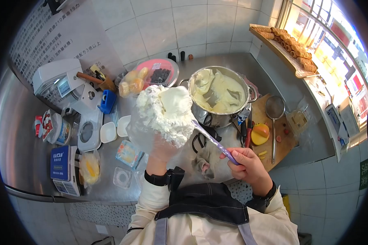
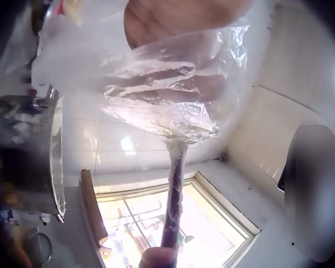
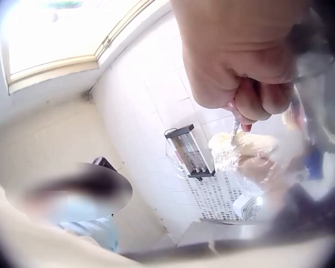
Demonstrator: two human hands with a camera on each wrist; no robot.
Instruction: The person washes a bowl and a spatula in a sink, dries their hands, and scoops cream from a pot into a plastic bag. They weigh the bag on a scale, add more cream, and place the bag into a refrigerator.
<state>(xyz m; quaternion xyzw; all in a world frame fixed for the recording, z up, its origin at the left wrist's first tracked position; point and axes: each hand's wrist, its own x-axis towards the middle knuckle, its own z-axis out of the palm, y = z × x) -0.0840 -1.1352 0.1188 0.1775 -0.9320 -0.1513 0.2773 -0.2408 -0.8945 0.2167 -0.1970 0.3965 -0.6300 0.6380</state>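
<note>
My left hand [image 1: 164, 148] holds up a clear plastic bag [image 2: 218, 61], its fingers curled round it and showing through the film. White cream [image 1: 161, 108] is heaped at the bag's mouth and smeared along its edge. In my right hand [image 1: 249, 165] is the purple handle of a spatula [image 1: 215, 143]; the fist closes round it in the right wrist view. The spatula's blade end is in the cream, hidden beneath it. Behind and to the right stands a metal pot [image 1: 247, 94] with pale cream [image 1: 223, 92] inside, some smeared up its wall.
A wooden board [image 1: 290, 141] on the right carries a cut mango [image 1: 260, 134] and a strainer [image 1: 274, 107]. Spiral pastries [image 1: 290, 43] fill a tray by the window. Left are a white machine [image 1: 61, 79], small white containers [image 1: 108, 132] and a blue box [image 1: 60, 163]. A grey cloth [image 1: 204, 163] lies in front.
</note>
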